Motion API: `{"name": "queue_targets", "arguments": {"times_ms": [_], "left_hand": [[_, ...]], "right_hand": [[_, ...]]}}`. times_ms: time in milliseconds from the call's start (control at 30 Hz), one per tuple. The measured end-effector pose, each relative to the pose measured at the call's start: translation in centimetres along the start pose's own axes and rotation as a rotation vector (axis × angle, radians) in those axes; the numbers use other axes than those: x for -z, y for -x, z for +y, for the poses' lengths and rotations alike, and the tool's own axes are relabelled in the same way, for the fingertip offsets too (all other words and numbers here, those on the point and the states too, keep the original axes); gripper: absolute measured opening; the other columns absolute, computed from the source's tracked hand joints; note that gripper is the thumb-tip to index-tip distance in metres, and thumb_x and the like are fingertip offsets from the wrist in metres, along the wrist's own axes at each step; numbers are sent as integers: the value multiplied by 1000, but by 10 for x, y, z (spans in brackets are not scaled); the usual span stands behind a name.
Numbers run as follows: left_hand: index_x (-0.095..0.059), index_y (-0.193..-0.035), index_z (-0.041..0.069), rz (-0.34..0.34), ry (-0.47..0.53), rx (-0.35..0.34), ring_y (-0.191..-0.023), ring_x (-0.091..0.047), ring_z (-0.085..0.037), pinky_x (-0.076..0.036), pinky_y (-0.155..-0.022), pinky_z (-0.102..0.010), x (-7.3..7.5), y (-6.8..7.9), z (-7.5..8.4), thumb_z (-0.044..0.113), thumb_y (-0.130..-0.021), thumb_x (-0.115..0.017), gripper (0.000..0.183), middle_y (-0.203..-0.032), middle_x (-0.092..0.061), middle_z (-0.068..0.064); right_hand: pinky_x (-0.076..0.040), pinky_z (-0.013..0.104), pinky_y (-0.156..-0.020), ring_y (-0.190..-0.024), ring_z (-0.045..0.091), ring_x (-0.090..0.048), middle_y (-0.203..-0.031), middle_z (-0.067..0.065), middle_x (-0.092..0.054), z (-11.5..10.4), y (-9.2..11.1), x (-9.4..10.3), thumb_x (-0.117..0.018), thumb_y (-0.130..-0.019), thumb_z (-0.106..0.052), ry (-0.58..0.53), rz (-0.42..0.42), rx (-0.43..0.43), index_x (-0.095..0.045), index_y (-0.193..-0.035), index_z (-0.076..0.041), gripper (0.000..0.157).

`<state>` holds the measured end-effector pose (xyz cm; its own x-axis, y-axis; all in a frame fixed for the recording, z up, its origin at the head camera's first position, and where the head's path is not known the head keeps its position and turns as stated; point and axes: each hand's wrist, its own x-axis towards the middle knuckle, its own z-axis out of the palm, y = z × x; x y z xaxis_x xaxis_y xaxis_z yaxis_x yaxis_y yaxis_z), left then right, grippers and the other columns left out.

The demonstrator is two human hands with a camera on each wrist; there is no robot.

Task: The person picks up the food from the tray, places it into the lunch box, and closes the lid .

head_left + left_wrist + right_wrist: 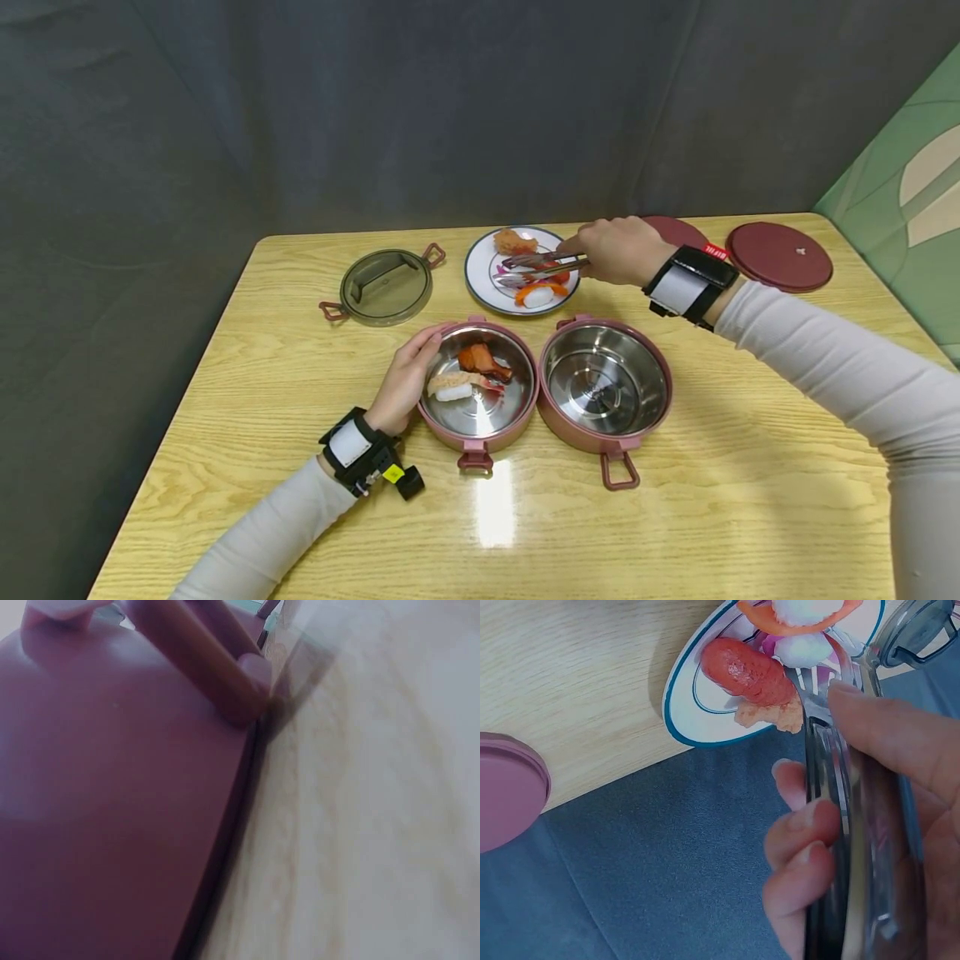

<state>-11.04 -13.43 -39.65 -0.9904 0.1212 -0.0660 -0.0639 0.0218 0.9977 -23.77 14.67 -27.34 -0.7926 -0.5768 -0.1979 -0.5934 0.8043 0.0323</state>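
Pinched in my right hand is a pair of metal tongs, its tips over a white, blue-rimmed plate. In the right wrist view the tips are at a white-and-pink food piece; whether they grip it I cannot tell. A red sausage, a fried piece and an orange-topped sushi are on the plate. My left hand rests against the side of the left pink pot, fingers along its wall. Inside lie a drumstick and a shrimp sushi.
A second pink pot, steel inside, touches the left one on its right, its clip hanging down. A translucent lid with pink clips lies at the back left. Dark red round lids are at the back right. A dark curtain stands behind.
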Motion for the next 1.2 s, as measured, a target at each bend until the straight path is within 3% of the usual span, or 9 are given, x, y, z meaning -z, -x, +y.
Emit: {"name": "queue_targets", "arguments": {"times_ms": [200, 367, 1200], "left_hand": [[-48, -138, 1, -1, 8, 3, -134, -42, -28, -26, -117, -42, 0, 0, 0, 18, -106, -36, 39, -139, -50, -18], [-48, -138, 1, 1, 8, 12, -134, -41, -27, -27, -117, -41, 0, -1, 1, 18, -106, -36, 39, -140, -50, -17], [-48, -140, 2, 1, 0, -4, -136, -39, -26, -24, -118, -40, 1, 0, 2, 20, -106, -35, 40, -142, -49, -15]], "right_hand": [[-36, 27, -47, -68, 23, -56, -111, 13, -69, 1, 0, -2, -73, -87, -17, 2, 22, -2, -63, -131, -18, 45], [-38, 27, -48, -67, 21, -56, -101, 9, -70, 1, 1, -6, -72, -88, -17, 4, 45, -8, -63, -131, -18, 45], [-30, 26, -45, -53, 18, -45, -93, 8, -70, 3, 2, -9, -73, -87, -17, 43, 86, 9, -63, -132, -19, 46]]}}
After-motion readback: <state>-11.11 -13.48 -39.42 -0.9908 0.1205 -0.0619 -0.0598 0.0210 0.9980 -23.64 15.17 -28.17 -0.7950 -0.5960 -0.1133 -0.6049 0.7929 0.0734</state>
